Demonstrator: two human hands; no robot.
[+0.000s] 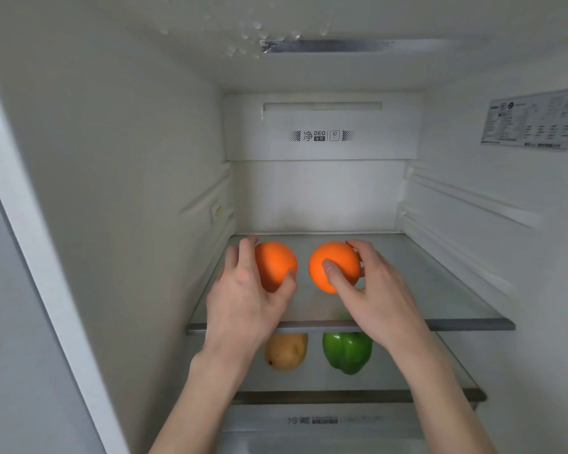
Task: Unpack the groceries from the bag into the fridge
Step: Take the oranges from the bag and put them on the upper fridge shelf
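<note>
Crowding shelf below: pepper [346,352], maybe potato [286,351].

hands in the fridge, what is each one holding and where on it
Each grips an orange. The left hand wraps the left orange from its left side; the right hand holds the right orange, thumb on the front, fingers over its right side.

A printed specification label [535,119] is stuck on the inner wall, upper right of the frame; its text is unreadable.
</note>
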